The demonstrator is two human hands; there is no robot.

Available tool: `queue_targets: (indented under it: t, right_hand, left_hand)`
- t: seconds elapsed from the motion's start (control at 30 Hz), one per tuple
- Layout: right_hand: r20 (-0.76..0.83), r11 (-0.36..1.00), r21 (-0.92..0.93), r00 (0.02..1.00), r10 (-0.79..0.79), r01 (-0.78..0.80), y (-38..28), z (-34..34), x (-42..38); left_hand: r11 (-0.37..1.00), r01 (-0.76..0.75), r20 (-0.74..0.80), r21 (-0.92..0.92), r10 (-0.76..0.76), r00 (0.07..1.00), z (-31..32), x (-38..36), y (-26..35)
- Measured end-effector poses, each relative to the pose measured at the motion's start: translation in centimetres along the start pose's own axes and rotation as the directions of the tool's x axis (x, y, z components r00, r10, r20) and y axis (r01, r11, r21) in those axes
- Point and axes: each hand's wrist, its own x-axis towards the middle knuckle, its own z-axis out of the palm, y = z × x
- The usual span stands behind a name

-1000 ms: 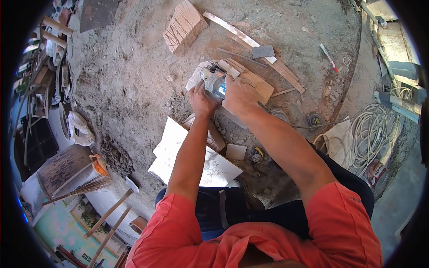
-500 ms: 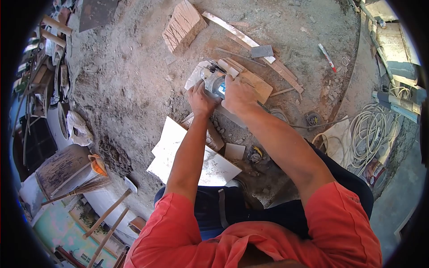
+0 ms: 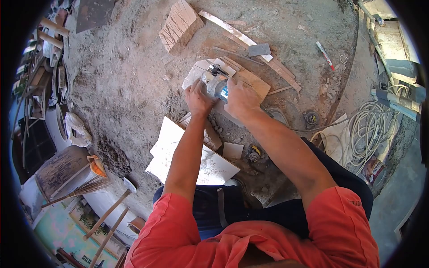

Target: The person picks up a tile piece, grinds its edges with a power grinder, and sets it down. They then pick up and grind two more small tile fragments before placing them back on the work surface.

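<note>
Grinder (image 3: 216,83): a grey and blue power tool, held low over the ground between both hands; it sits on a pale tile piece (image 3: 193,73); its disc end points away from the person
Right hand (image 3: 241,97): fingers wrapped over the grinder's body from the right side; holding it firmly
Left hand (image 3: 198,99): fingers curled against the grinder's left side, thumb up near the head; holding it too
Plank (image 3: 254,82): a brown board under and just beyond the tile piece, touching it
Strips (image 3: 250,42): long thin offcuts lying aslant beyond the plank; a small grey block (image 3: 259,49) rests on them
Ridged slab (image 3: 179,25): a tan piece with grooves, farther out, well apart from the hands
Large tile (image 3: 178,154): white, flat on the dirt under the left forearm; a small square piece (image 3: 233,151) beside it
Marker (image 3: 325,55): red and white, on the ground to the right
Hose (image 3: 366,134): pale coils at far right
Broom (image 3: 78,191): lower left, near a drum (image 3: 58,167)
</note>
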Motion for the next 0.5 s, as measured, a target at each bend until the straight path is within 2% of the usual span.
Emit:
queue_targets:
  t: [0.2,0.27,0.5]
  right_hand:
    - [0.006,1.000,-0.008,1.000,-0.007,0.007,0.56,0.27,-0.50]
    - [-0.107,0.997,-0.048,0.992,-0.063,0.058,0.74,0.55,-0.90]
    - [-0.076,0.999,-0.018,0.996,-0.049,0.048,0.87,0.43,-1.07]
  left_hand:
    - [1.000,0.023,0.008,0.001,-0.023,1.000,-0.07,-0.04,0.12]
    - [0.999,0.033,0.027,-0.004,-0.033,0.999,-0.43,-0.08,0.44]
    - [0.999,0.028,-0.002,-0.017,-0.028,1.000,0.03,0.04,0.25]
